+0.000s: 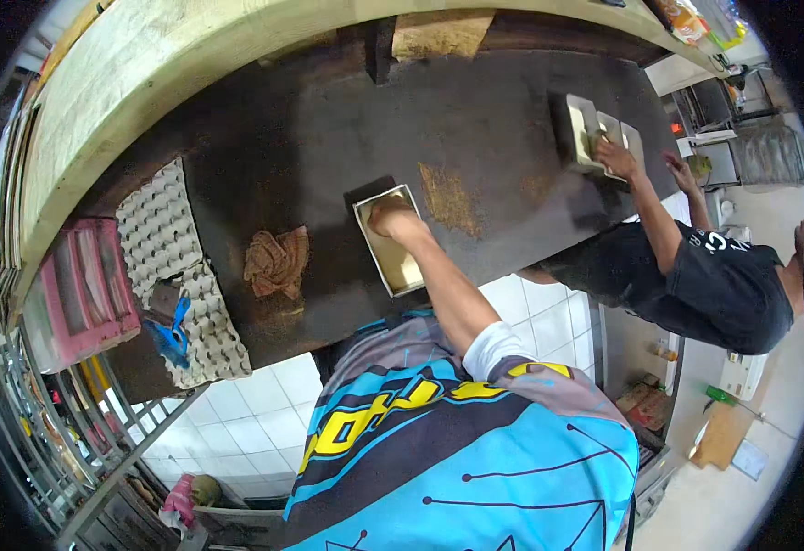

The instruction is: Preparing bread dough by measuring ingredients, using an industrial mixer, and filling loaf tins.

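Observation:
My right hand (395, 223) reaches down into a rectangular loaf pan (393, 260) with pale rims on the dark worktop. Its fingers are curled close against the far inner part of the pan. Whatever they may hold is hidden under the hand. My left hand does not show. To the left of the pan lies a crumpled brown cloth (278, 262). A worn, lighter patch (451, 199) marks the worktop just right of the pan.
At right a co-worker in a black shirt has one hand (616, 158) at a group of joined loaf pans (581, 133). Grey egg trays (159, 220), a blue brush (174, 335) and a pink-framed container (99, 289) stand left. A wooden shelf edge (182, 69) curves overhead.

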{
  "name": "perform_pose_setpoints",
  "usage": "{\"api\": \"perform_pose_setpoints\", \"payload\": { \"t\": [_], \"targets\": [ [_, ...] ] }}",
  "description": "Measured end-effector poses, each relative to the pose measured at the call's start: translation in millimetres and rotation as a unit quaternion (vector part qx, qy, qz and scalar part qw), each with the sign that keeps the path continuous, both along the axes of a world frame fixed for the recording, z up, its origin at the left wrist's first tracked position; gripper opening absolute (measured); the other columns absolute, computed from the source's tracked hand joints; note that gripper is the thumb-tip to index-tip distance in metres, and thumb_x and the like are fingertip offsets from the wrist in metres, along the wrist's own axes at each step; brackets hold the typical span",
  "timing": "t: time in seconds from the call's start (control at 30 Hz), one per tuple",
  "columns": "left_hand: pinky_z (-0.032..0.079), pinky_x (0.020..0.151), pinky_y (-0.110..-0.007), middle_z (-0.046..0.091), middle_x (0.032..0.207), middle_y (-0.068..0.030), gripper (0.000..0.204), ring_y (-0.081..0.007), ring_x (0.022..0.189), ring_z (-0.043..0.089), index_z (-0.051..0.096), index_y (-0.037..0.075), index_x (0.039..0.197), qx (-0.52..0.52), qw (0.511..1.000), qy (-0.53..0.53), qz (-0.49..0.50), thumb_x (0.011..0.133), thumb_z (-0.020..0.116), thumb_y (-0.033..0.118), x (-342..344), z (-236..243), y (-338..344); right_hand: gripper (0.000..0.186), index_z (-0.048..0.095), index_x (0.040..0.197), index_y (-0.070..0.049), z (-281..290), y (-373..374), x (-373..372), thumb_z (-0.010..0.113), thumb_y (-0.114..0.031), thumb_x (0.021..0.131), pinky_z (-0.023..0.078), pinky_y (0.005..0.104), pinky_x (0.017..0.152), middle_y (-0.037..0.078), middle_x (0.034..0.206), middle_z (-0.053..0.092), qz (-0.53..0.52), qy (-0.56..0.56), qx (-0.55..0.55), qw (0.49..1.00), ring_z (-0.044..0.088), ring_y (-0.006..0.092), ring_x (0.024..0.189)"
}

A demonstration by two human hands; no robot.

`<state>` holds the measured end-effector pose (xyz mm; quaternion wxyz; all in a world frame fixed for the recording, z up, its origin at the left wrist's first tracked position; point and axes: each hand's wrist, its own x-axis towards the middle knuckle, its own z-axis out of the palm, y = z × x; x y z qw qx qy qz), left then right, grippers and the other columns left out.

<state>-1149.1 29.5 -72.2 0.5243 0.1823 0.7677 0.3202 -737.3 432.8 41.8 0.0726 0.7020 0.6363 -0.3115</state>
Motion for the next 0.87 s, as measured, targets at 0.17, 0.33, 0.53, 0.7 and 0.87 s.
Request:
{"api": "perform_pose_setpoints", "payload": {
  "t": [0.17, 0.33, 0.53, 0.7, 0.87],
  "targets": [
    [0.049, 0.078, -0.027, 0.065, 0.102, -0.0104, 0.044, -0.0153, 0.085, 0.06, 0.052, 0.003, 0.132, -0.002, 0.999, -0.022, 0.032, 0.096, 0.056, 0.028, 0.6, -0.2, -2.1, 0.039, 0.065, 0.11, 0.0, 6.1, 14.8, 4.4, 0.045, -0.023, 0.085, 0.047, 0.0431, 0.097, 0.021, 0.123, 0.059, -0.004, 0.055, -0.042, 0.998, 0.058, 0.0352, 0.114],
    [0.049, 0.079, -0.027, 0.064, 0.104, -0.0112, 0.045, -0.016, 0.087, 0.06, 0.051, 0.003, 0.133, -0.011, 0.997, -0.046, 0.068, 0.096, 0.056, 0.029, 6.8, 6.9, -12.8, 0.037, 0.066, 0.108, -0.001, 12.7, 10.2, 3.5, 0.049, -0.02, 0.081, 0.05, 0.0433, 0.092, 0.021, 0.117, 0.063, 0.046, 0.0, -0.038, 0.998, 0.061, 0.0356, 0.109],
    [0.049, 0.08, -0.028, 0.063, 0.106, -0.0123, 0.047, -0.0167, 0.088, 0.06, 0.05, 0.003, 0.134, -0.033, 0.99, -0.076, 0.115, 0.095, 0.056, 0.029, 12.3, 17.4, -15.6, 0.035, 0.069, 0.105, -0.003, 16.8, 20.2, -0.7, 0.056, -0.019, 0.077, 0.051, 0.0431, 0.088, 0.021, 0.111, 0.065, 0.144, 0.042, -0.066, 0.986, 0.063, 0.0342, 0.106],
    [0.048, 0.088, -0.032, 0.058, 0.119, -0.015, 0.055, -0.021, 0.1, 0.058, 0.045, 0.004, 0.139, -0.031, 0.988, -0.115, 0.097, 0.094, 0.059, 0.033, 1.4, 35.3, -8.0, 0.034, 0.07, 0.102, -0.002, 107.8, 25.6, 14.5, 0.06, -0.02, 0.075, 0.051, 0.0418, 0.088, 0.021, 0.109, 0.066, 0.177, 0.176, -0.315, 0.916, 0.063, 0.0328, 0.106],
    [0.043, 0.098, -0.041, 0.057, 0.122, -0.0137, 0.068, -0.0283, 0.11, 0.055, 0.042, 0.007, 0.142, -0.032, 0.986, -0.152, 0.065, 0.088, 0.066, 0.041, -77.4, -105.9, -104.7, 0.039, 0.071, 0.107, -0.005, 47.6, -26.9, 6.4, 0.067, -0.02, 0.07, 0.05, 0.039, 0.092, 0.021, 0.112, 0.066, 0.292, 0.008, -0.079, 0.953, 0.063, 0.0313, 0.108]
  ]
}}
